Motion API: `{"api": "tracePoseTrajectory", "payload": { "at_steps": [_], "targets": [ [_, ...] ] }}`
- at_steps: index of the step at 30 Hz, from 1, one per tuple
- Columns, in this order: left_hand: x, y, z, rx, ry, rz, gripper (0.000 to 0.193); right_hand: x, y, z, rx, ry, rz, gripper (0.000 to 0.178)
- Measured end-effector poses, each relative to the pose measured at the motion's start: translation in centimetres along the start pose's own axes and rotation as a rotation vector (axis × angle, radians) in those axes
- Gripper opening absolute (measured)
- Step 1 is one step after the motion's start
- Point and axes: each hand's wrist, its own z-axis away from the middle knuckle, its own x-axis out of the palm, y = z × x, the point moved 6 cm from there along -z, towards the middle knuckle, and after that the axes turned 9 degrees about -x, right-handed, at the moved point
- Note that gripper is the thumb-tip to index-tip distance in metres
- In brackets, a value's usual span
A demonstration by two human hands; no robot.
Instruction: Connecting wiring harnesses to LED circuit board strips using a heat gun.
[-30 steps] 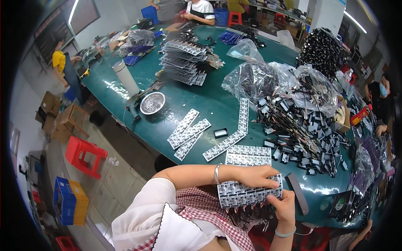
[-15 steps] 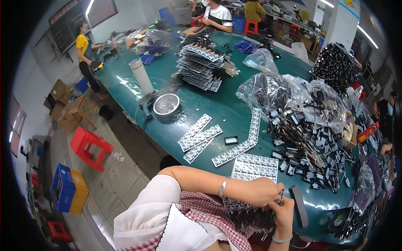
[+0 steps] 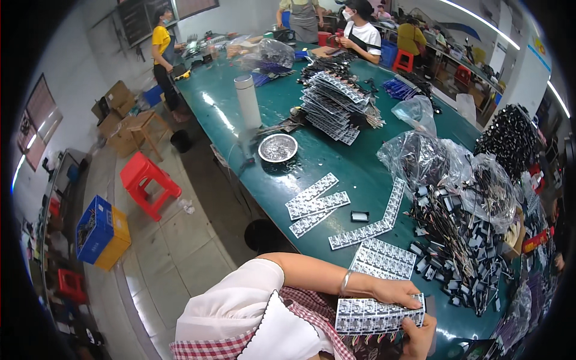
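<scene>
Between my hands is a white-and-black circuit board panel [image 3: 367,318], tilted up near my lap, with thin coloured wires along its lower edge. My left hand [image 3: 393,291] grips the upper right edge, its fingers lying over the front. My right hand [image 3: 422,337] pinches the lower right corner with the thumb on the face; its other fingers are partly hidden. Just beyond lies a larger group of board panels [image 3: 384,259] on the green table [image 3: 348,165]. Narrow board strips [image 3: 360,234] form a bent line behind it. A small black rectangular frame [image 3: 360,216] sits beside them.
More loose strips [image 3: 318,205] lie to the left. Farther back are a metal bowl [image 3: 278,147], a white thermos [image 3: 247,102] and a tall board stack [image 3: 336,105]. Black-cased wired parts [image 3: 462,258] and clear plastic bags [image 3: 414,153] crowd the right. Several people work beyond.
The panel has turned so its printed face shows. My left hand has flattened over its upper edge, and my right hand has moved lower. The whole view has swung left.
</scene>
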Motion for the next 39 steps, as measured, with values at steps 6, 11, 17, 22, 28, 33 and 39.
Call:
{"api": "tracePoseTrajectory", "payload": {
  "at_steps": [6,11,17,22,28,33,39],
  "targets": [
    [-0.6,1.4,1.5,-0.235,0.018,-0.216,0.039,-1.1,-0.6,-1.1,-0.084,0.103,-0.004,0.017],
    [0.8,2.8,2.4,-0.11,-0.006,-0.23,0.038,-1.7,0.3,-1.2,-0.086,0.059,-0.035,0.016],
    [-0.3,0.3,1.2,-0.082,0.028,-0.171,0.037,-1.7,-0.1,-1.1,-0.052,0.048,-0.065,0.019],
    [0.2,3.1,1.3,-0.161,0.278,-0.988,0.037,-2.1,1.9,-1.5,-0.001,0.145,-0.004,0.016],
    [0.3,1.5,1.5,-0.102,0.18,-0.54,0.032,-2.9,1.7,-1.2,-0.013,0.026,-0.107,0.019],
    [0.5,-1.5,0.5,-0.069,0.096,0.218,0.031,-1.6,-0.9,-0.6,-0.058,0.14,-0.164,0.027],
    [-0.4,1.9,1.0,-0.007,0.224,-0.749,0.033,-2.3,1.4,-1.8,-0.122,0.098,-0.021,0.017]
  ]
}}
